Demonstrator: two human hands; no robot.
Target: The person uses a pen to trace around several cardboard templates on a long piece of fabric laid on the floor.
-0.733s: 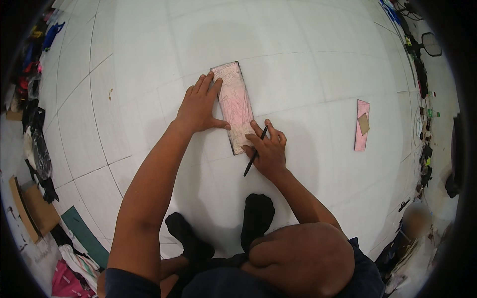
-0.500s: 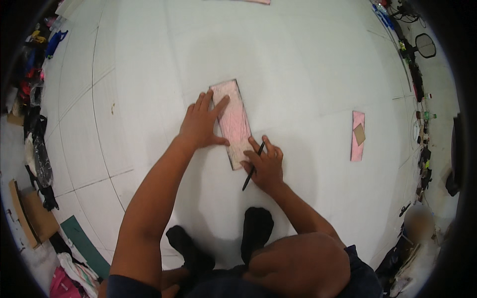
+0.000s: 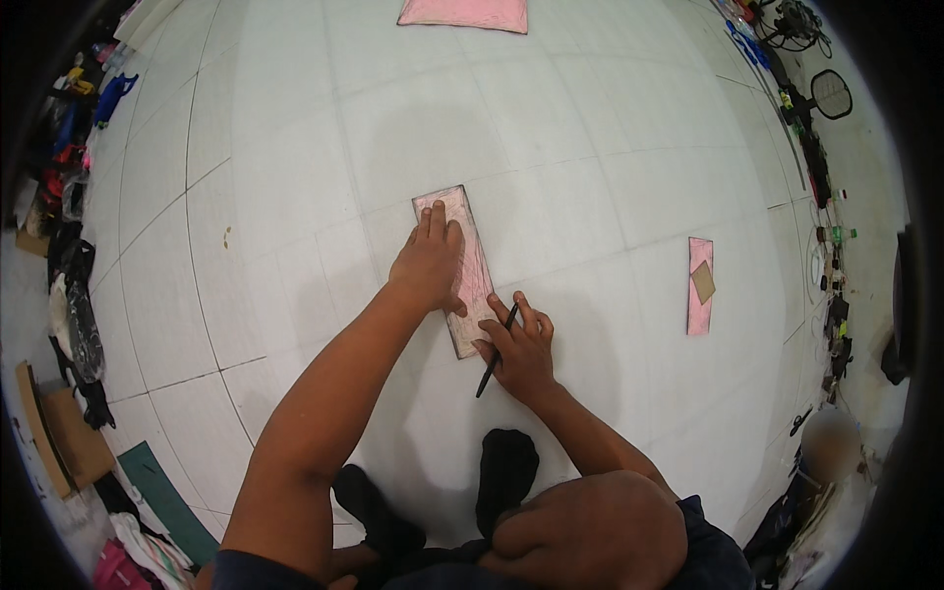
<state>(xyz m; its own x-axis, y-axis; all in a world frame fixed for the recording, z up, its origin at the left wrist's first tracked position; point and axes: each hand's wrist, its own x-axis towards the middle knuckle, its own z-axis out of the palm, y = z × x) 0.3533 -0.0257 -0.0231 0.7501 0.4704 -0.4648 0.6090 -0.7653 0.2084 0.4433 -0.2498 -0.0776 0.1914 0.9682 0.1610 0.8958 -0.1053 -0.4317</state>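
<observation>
A long pink rectangular piece (image 3: 476, 273) with dark edges lies slightly slanted on the white floor sheet. My left hand (image 3: 429, 265) rests flat over its upper and middle part, fingers stretched forward and thumb out toward the right. At the piece's lower right edge is my right hand (image 3: 524, 352), holding a slim black pen (image 3: 486, 380) slantwise among its fingers, the lower end sticking out toward me. The thumb and a fingertip of that hand touch the piece near its lower end. Which end of the pen is the tip, I cannot tell.
A narrower pink strip (image 3: 699, 317) with a tan diamond-shaped piece (image 3: 702, 282) on it lies to the right. Another pink piece (image 3: 462, 12) shows at the far edge. A green board (image 3: 162, 497) and cardboard (image 3: 79, 438) lie at left; clutter lines both sides.
My left hand has shifted right, from the piece's left edge onto its surface, fingers closer together. The view has tilted, bringing more of the far pink piece in. My right hand still holds the pen.
</observation>
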